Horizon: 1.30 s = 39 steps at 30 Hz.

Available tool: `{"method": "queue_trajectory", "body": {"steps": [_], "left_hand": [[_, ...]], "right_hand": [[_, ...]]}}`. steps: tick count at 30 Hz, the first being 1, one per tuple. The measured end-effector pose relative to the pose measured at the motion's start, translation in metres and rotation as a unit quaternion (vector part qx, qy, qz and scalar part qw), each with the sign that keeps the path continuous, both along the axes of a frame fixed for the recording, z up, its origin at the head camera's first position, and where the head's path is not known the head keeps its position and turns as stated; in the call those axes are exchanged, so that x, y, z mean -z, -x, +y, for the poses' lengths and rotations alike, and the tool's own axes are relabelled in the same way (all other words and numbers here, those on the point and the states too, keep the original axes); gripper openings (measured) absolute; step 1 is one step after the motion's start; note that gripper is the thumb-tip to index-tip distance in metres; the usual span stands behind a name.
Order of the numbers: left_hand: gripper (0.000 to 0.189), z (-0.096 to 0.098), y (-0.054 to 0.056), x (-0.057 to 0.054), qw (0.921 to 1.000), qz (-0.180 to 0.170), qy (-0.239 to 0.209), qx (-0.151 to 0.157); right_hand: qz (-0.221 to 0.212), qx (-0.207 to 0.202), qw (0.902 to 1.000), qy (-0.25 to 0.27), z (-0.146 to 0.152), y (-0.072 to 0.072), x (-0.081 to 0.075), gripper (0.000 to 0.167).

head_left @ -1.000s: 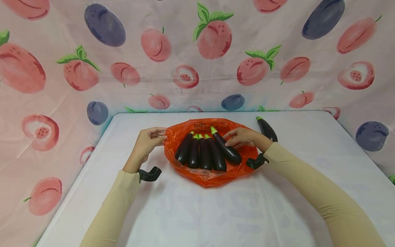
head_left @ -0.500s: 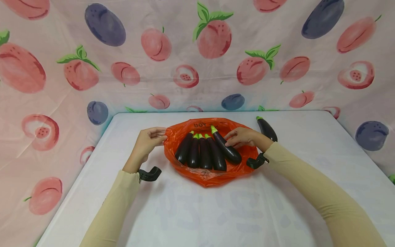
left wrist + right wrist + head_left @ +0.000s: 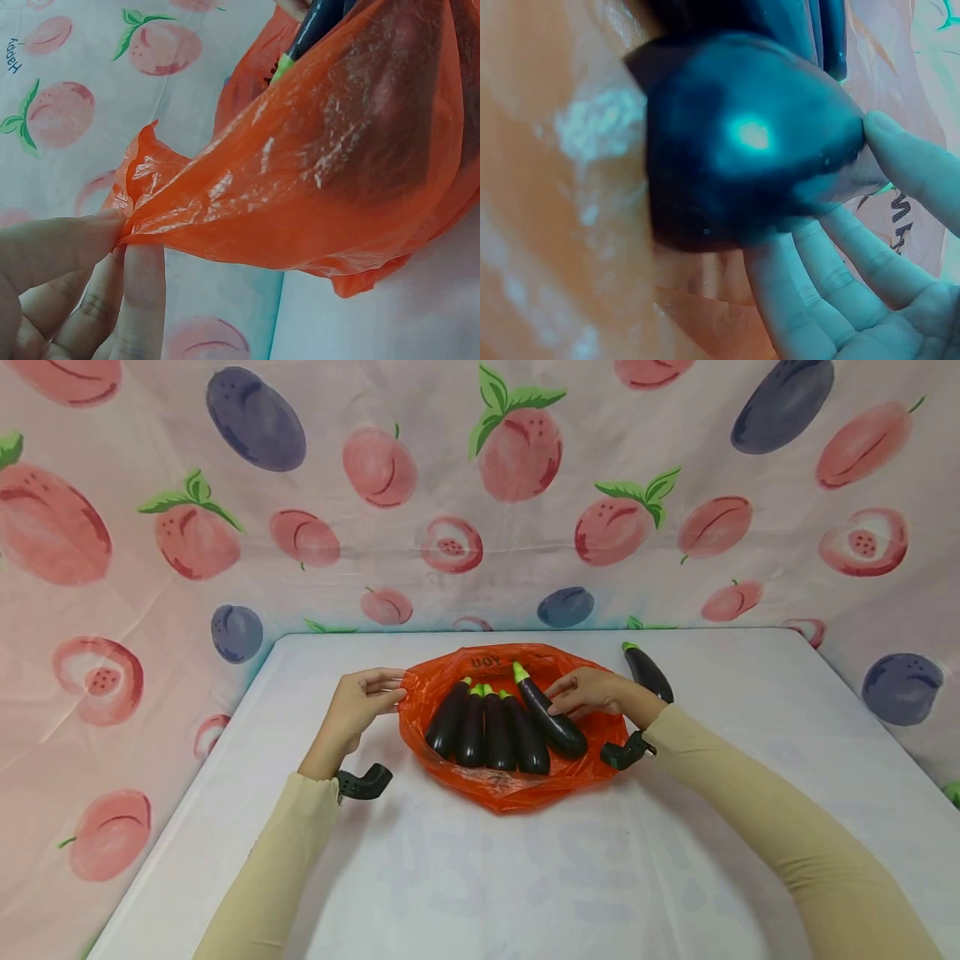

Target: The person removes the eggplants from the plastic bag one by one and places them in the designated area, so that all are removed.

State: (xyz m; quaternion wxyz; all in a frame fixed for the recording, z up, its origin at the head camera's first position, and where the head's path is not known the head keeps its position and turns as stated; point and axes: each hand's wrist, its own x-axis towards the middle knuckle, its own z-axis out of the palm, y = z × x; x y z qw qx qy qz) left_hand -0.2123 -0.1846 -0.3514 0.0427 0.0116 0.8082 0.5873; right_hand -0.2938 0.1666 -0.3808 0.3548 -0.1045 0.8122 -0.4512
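Eggplant (image 3: 537, 702) in right hand (image 3: 589, 692) slants, stem (image 3: 520, 672) far-left.

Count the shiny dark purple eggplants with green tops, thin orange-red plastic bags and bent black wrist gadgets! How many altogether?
Thin orange-red plastic bag: 1
Shiny dark purple eggplants with green tops: 6 (5 visible in the bag, 1 eggplant outside it)
Bent black wrist gadgets: 2
Total in sight: 9
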Motion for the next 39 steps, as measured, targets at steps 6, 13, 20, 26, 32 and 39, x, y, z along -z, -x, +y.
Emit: {"method": "queue_trajectory", "body": {"steps": [6,13,20,26,32,39], "left_hand": [[0.035,-0.001,0.001,0.001,1.0,-0.001,0.0,0.0],[0.035,0.0,0.002,0.001,1.0,0.0,-0.004,-0.003],[0.035,-0.001,0.001,0.001,1.0,0.001,0.0,-0.004],[0.035,-0.001,0.001,0.001,1.0,-0.001,0.001,-0.004],[0.034,-0.001,0.001,0.001,1.0,0.001,0.0,-0.004],[0.034,-0.002,0.002,0.001,1.0,0.0,0.001,-0.007]], "right_hand": [[0.002,0.0,1.0,0.007,0.0,-0.002,-0.003,0.05],[0.008,0.0,0.9999,0.009,-0.002,-0.002,-0.004,0.049],[0.025,0.0,0.9997,0.008,0.0,-0.003,-0.007,0.05],[0.034,0.004,0.9993,0.018,0.002,-0.003,-0.007,0.05],[0.037,0.012,0.999,0.024,0.003,-0.005,-0.009,0.051],[0.041,0.021,0.9985,0.028,0.005,-0.009,-0.015,0.055]]}}
